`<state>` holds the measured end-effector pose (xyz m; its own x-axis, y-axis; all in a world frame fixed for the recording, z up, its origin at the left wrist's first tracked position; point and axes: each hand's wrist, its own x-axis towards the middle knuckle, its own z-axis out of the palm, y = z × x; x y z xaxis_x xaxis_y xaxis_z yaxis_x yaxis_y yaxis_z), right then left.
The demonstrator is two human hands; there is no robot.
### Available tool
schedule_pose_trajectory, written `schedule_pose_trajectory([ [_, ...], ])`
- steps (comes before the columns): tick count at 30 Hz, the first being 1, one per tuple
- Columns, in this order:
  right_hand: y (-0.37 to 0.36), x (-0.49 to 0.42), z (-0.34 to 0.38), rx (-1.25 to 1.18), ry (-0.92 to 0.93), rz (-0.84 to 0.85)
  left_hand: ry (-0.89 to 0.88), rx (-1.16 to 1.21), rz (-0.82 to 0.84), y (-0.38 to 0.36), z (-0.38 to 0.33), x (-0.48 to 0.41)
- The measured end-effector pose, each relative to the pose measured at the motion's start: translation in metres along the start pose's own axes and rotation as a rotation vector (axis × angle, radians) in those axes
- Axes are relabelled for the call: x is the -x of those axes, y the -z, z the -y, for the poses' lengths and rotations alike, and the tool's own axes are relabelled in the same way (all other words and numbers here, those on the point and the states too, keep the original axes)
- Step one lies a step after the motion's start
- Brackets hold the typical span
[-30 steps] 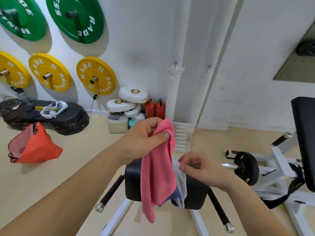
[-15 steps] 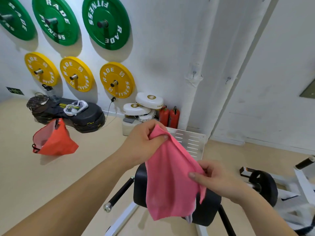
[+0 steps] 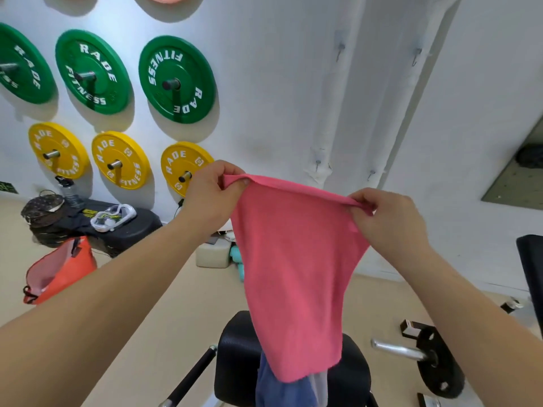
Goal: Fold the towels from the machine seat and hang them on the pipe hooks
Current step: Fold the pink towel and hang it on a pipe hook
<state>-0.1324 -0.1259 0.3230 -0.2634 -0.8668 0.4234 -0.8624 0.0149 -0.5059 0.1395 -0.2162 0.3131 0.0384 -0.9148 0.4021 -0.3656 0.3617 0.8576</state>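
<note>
Pink towel (image 3: 296, 274) held up in the air, spread flat and facing the camera. Its top edge is pulled taut between both hands and runs left to right, dropping slightly toward the right. The long axis hangs downward from that edge, and the cloth narrows toward a frayed lower hem.

Left hand (image 3: 210, 195): fingers curled, thumb and fingers pinching the upper left corner, which is bunched into a small roll. Right hand (image 3: 390, 218): fingers curled likewise, pinching the upper right corner.

The lower hem hangs in front of the machine seat (image 3: 235, 362), a black padded block. Cannot tell whether the hem touches it. A blue towel (image 3: 273, 389) and a grey towel (image 3: 318, 386) are draped over the seat's front, just behind the hem.

Surroundings:
- Two white wrapped pipes (image 3: 329, 118) run up the white wall (image 3: 264, 83) behind the towel, and small metal hooks (image 3: 340, 52) stick out from them at two heights.
- Green plates (image 3: 176, 80) are mounted on pegs on the wall to the left, with yellow plates (image 3: 117, 160) below them.
- The floor (image 3: 164, 304) is beige, and an orange bag (image 3: 63, 268) lies at far left.
- A black plate (image 3: 440, 362) sits on a steel bar (image 3: 396, 349) to the right of the seat.
</note>
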Motion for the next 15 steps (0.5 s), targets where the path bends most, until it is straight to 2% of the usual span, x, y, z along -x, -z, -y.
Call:
schedule_pose_trajectory([
  [2, 0.008, 0.005, 0.01, 0.115, 0.065, -0.056, -0.041, -0.005, -0.039, 0.007, -0.003, 0.004],
  [4, 0.007, 0.018, 0.013, 0.143, 0.093, -0.039, -0.05, -0.001, -0.05, 0.013, -0.001, 0.013],
  [10, -0.025, 0.061, -0.009, -0.042, 0.017, 0.083, 0.063, 0.042, 0.05, 0.019, 0.028, 0.061],
  [13, -0.048, 0.096, -0.024, -0.025, 0.002, 0.217, 0.053, -0.126, 0.084, 0.016, 0.055, 0.097],
  [15, -0.063, 0.119, -0.032, 0.081, 0.019, 0.349, 0.057, -0.177, 0.114, 0.015, 0.07, 0.119],
])
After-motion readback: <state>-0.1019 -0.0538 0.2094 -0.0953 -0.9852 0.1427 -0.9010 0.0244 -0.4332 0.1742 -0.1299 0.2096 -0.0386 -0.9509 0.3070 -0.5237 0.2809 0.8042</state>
